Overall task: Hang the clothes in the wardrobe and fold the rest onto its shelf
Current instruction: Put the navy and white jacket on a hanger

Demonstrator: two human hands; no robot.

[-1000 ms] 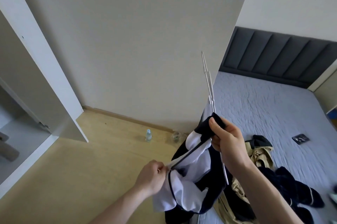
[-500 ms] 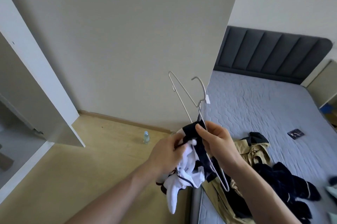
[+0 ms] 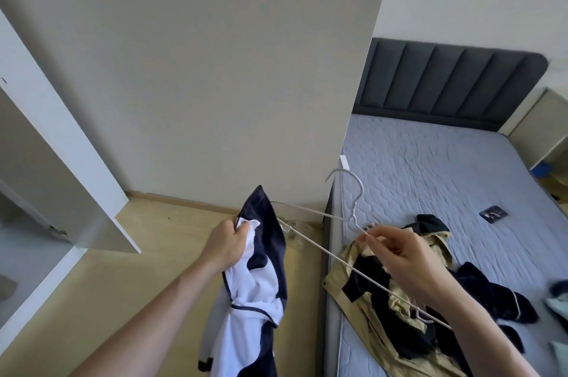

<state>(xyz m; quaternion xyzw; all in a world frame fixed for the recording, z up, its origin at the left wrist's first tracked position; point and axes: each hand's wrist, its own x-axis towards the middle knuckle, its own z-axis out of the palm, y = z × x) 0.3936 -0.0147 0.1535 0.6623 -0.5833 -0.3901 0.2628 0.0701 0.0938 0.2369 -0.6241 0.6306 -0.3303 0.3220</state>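
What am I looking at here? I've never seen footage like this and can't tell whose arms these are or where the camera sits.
There is no machine here. The camera is worn on a person's head and looks forward and down, so the two bare arms are that person's own. The left hand grips a navy and white jacket that hangs down over the wooden floor. The right hand pinches a white wire hanger, one end of which reaches behind the jacket's top. On the grey bed to the right lie a tan and black jacket and dark clothes. The open wardrobe stands on the left.
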